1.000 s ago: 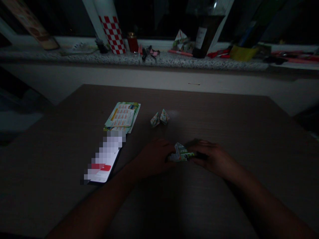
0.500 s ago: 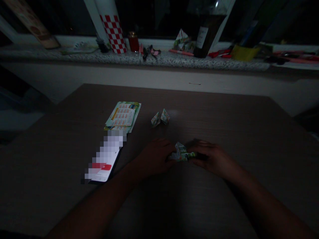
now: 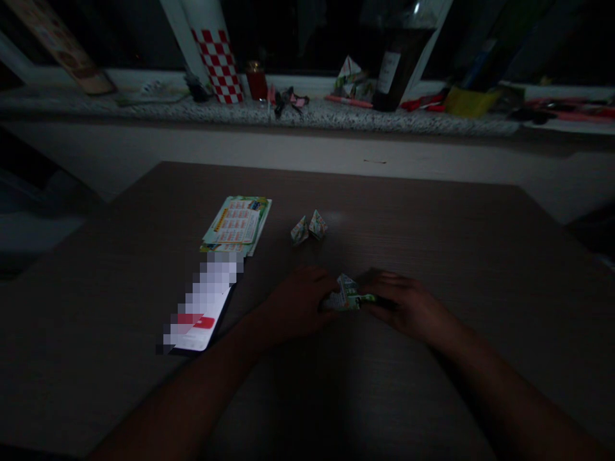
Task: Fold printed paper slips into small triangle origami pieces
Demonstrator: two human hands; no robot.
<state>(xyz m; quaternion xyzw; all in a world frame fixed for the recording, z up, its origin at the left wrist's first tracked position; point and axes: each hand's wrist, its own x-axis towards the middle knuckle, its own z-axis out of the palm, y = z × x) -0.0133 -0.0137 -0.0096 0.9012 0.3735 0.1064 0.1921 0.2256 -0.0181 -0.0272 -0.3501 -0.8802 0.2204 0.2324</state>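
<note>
A small folded piece of printed paper [image 3: 346,294], green and white with a pointed peak, lies between my two hands just above the table. My left hand [image 3: 305,301] pinches its left side, fingers over the top and thumb beneath. From the other side, my right hand [image 3: 403,299] has fingers and thumb closed on its green right end. Part of the paper is hidden by the fingers. Beyond my hands stand two small folded paper pieces [image 3: 309,227] side by side, pointed at the top and patterned with print.
Left of my hands, a phone [image 3: 204,320] with a lit screen lies on the wooden table [image 3: 423,230]. Touching its far end is a stack of printed cards [image 3: 237,221]. A granite sill [image 3: 336,118] behind carries a checkered cylinder [image 3: 220,64], a dark bottle [image 3: 391,73] and small clutter.
The right end of the folded paper shows slightly less between my hands, and my right fingers have shifted a little. Everything else stays in place.
</note>
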